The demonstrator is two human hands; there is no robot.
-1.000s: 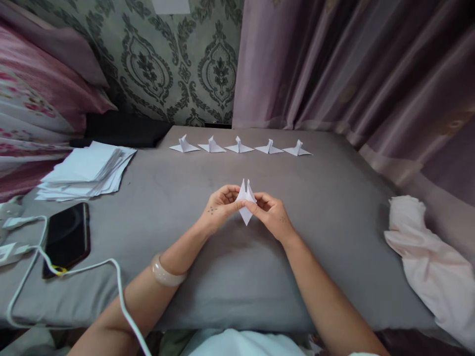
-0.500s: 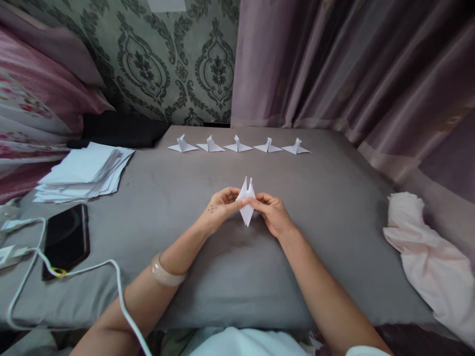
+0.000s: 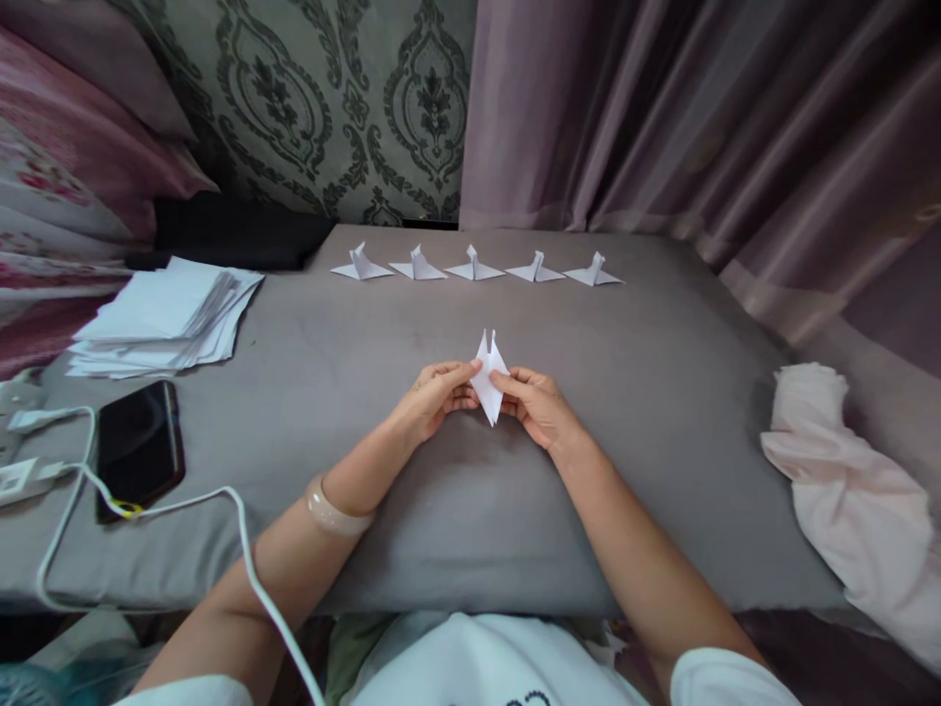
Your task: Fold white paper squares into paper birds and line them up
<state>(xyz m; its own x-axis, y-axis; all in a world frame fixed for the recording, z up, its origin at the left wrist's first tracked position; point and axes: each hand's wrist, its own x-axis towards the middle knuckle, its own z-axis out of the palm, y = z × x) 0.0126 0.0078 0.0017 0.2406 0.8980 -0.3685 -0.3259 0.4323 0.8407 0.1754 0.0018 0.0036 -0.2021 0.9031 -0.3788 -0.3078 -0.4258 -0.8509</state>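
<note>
A folded white paper crane [image 3: 488, 388], its wings still together in a diamond with two narrow points upward, is held upright above the grey cloth. My left hand [image 3: 443, 394] pinches its left edge, thumb on the front face and fingers curled behind. On the other edge my right hand [image 3: 538, 402] grips it the same way, thumb pressed near the middle. The fingertips behind the paper are partly hidden. Beyond my hands, several finished paper cranes [image 3: 474, 265] with spread wings stand in a row.
A stack of white paper sheets [image 3: 158, 319] lies at the left, before a black folded cloth [image 3: 235, 232]. Nearer are a phone [image 3: 139, 441] and a white cable [image 3: 246, 539], which passes over my left forearm. A pale pink cloth [image 3: 845, 490] is bunched at the right edge.
My left thumb has moved up and outward to the crane's upper left edge; the right thumb has shifted slightly upward. Both hands keep hold of the paper. The whole view has tilted down slightly.
</note>
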